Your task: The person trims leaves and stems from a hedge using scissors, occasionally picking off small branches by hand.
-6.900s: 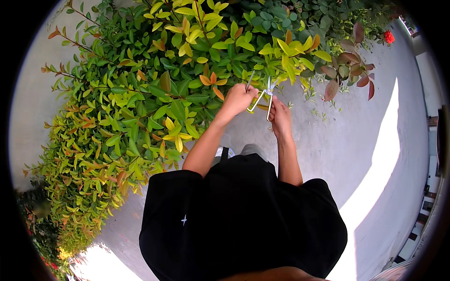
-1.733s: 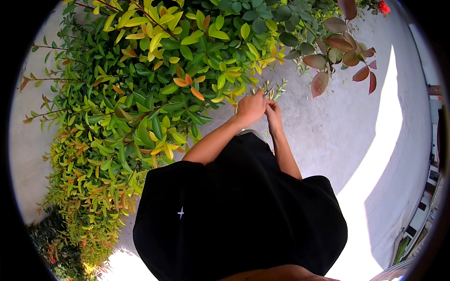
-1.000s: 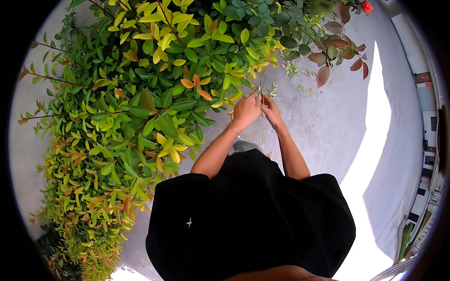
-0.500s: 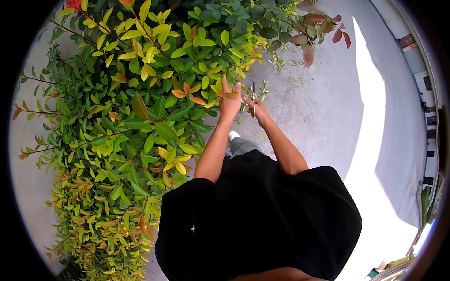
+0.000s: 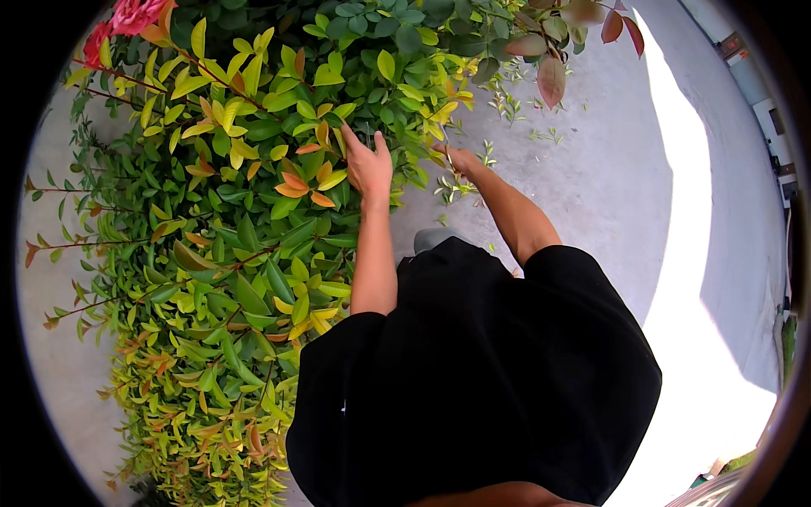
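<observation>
My left hand (image 5: 370, 166) reaches into the leafy hedge (image 5: 228, 287), its thumb and forefinger spread apart among green and yellow leaves. A thin greyish line shows between those two fingers; I cannot make out what it is. To the right, my right hand (image 5: 460, 160) is closed round a slim metal pair of scissors (image 5: 444, 133), whose tip points up toward the hedge's right edge. Its handles are mostly hidden in the hand. Yellow-green leaves (image 5: 443, 110) hang just beyond the scissors.
Cut leafy sprigs (image 5: 456, 188) lie on the grey concrete ground (image 5: 583, 194) beside the hedge. Reddish leaves (image 5: 551, 80) overhang at the upper right. Pink-red flowers (image 5: 135, 15) stand at the upper left. A bright sunlit strip (image 5: 684, 220) crosses the ground on the right.
My left hand has moved left, in among the hedge leaves. The right hand has shifted slightly up, with the scissors turned toward the hedge. The view has shifted too, showing more of the flowers.
</observation>
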Action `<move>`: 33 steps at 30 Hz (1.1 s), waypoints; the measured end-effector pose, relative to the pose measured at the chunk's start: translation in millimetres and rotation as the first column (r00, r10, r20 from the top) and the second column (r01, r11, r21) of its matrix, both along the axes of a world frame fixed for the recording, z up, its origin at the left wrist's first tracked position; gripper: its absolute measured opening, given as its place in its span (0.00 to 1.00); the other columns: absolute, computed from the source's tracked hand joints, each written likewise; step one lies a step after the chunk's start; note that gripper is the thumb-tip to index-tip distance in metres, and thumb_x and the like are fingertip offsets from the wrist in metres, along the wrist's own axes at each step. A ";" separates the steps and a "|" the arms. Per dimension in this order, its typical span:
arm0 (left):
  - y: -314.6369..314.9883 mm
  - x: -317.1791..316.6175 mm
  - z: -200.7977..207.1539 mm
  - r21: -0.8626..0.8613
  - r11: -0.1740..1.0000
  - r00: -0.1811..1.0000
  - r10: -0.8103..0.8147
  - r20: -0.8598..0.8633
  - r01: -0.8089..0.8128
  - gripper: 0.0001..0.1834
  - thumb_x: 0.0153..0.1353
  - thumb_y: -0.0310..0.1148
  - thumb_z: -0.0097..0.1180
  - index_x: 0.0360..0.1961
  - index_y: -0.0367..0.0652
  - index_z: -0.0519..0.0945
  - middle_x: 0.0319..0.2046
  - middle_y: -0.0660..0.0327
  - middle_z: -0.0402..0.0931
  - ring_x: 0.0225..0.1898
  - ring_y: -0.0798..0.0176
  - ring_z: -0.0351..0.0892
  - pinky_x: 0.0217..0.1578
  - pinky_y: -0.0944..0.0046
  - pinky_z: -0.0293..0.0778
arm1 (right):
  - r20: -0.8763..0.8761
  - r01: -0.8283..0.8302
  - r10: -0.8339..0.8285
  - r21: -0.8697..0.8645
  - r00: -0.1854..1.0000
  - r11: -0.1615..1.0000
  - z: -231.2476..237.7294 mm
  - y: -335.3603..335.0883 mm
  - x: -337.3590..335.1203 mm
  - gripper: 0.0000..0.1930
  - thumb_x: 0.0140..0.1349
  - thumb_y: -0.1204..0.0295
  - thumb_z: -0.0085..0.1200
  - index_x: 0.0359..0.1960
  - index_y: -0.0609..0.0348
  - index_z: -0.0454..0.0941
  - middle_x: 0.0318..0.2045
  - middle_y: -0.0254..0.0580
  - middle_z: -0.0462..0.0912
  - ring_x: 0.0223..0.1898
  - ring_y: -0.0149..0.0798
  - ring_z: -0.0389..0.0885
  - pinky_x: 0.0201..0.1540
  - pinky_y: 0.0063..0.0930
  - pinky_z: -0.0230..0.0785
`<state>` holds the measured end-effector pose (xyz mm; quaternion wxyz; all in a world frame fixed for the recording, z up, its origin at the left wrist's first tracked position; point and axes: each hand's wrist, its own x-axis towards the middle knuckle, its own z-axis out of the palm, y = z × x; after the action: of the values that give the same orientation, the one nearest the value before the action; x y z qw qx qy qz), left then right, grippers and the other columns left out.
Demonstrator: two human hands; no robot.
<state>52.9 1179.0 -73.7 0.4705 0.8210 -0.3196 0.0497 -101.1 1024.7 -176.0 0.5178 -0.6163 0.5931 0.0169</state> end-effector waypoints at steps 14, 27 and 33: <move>-0.5 -7.7 -17.5 0.055 0.997 0.993 -0.059 0.101 0.054 0.40 0.60 0.42 0.58 0.69 0.39 0.54 0.57 0.38 0.70 0.52 0.35 0.73 0.50 0.47 0.71 | -0.144 -0.132 0.113 -0.132 0.983 0.982 -74.0 -89.6 61.9 0.38 0.47 0.36 0.58 0.37 0.68 0.83 0.32 0.51 0.85 0.32 0.46 0.84 0.39 0.35 0.75; 15.0 -29.7 -4.2 0.289 0.945 0.968 -0.083 -0.235 0.151 0.39 0.59 0.40 0.57 0.68 0.41 0.55 0.55 0.37 0.71 0.50 0.35 0.75 0.49 0.46 0.71 | 0.165 0.082 -0.109 0.160 0.980 0.984 -75.5 31.9 -44.4 0.35 0.50 0.36 0.59 0.27 0.64 0.79 0.25 0.48 0.80 0.25 0.34 0.80 0.32 0.29 0.73; 23.9 -48.5 -7.8 0.234 0.960 0.975 -0.113 -0.190 0.157 0.38 0.59 0.37 0.57 0.68 0.42 0.56 0.55 0.40 0.72 0.52 0.35 0.74 0.50 0.45 0.71 | 0.095 -0.078 0.070 0.085 0.993 0.993 -62.2 44.5 -51.0 0.44 0.50 0.35 0.57 0.45 0.74 0.78 0.42 0.61 0.81 0.45 0.46 0.81 0.46 0.36 0.72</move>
<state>4.4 1202.9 -81.5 0.3930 0.8505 -0.3362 -0.0952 -152.1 1069.2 -238.2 0.5704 -0.6144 0.5440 0.0340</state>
